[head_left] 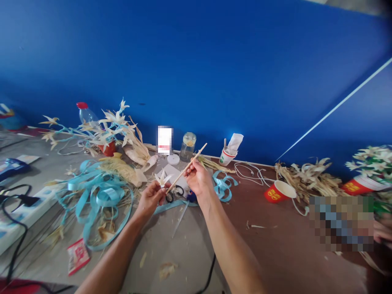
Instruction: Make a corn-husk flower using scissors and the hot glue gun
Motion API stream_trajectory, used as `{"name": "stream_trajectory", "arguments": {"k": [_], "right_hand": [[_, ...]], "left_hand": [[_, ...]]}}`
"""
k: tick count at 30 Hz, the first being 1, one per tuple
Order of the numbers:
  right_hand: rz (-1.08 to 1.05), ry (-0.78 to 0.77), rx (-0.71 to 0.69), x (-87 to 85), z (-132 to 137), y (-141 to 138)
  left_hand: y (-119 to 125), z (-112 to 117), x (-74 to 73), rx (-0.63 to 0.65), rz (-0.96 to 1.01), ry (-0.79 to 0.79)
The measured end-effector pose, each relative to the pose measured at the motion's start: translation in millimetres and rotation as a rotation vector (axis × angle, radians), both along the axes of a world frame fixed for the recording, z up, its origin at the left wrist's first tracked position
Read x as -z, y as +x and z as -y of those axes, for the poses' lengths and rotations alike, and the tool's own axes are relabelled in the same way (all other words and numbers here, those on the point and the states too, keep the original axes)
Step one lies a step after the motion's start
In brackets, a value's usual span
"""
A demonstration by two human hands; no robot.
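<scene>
My left hand (149, 199) pinches the base of a small cream husk flower (163, 179) with pointed petals. A thin pale wooden stick (180, 175) slants up to the right, its lower end close to the flower's base. My right hand (199, 176) is closed around the stick's upper part. Whether the stick touches the flower I cannot tell. Below the hands are black-handled scissors (169, 197), partly hidden. Light blue ribbon (104, 194) lies in loops left of my left hand, with a shorter curl (225, 185) right of my right hand.
Husk flowers on blue stems (118, 118) stand at the back left. A glass jar (188, 148) and white cup (228, 156) stand by the blue wall. A red paper cup (279, 192) tilts at right, near dry husks (312, 179). A power strip (29, 214) and another person's hand (382, 230) flank the table.
</scene>
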State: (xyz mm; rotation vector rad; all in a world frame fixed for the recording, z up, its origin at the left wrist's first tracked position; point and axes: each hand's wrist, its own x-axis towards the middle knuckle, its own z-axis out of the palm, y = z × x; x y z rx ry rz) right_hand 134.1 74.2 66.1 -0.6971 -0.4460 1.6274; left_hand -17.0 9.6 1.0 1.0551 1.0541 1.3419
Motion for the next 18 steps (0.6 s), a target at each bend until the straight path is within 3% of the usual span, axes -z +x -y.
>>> {"name": "stream_trajectory", "arguments": {"k": [5, 9, 13, 16, 18], "right_hand": [[-0.017, -0.033, -0.005, 10.3, 3, -2], [-0.024, -0.007, -0.046, 13.3, 4, -2], [0.008, 0.010, 0.099, 14.7, -1, -2], [0.097, 0.002, 0.180, 19.8, -2, -3], [0.270, -0.002, 0.129, 24.5, 3, -4]], "left_hand": [[-1, -1, 7.2, 0.012, 0.075, -0.026], [-2, 1, 1.1, -0.014, 0.169, -0.054], [-1, 4, -1.3, -0.017, 0.220, -0.083], [-1, 2, 5.1, 0.004, 0.165, -0.047], [-1, -1, 8.5, -0.004, 0.114, -0.012]]}}
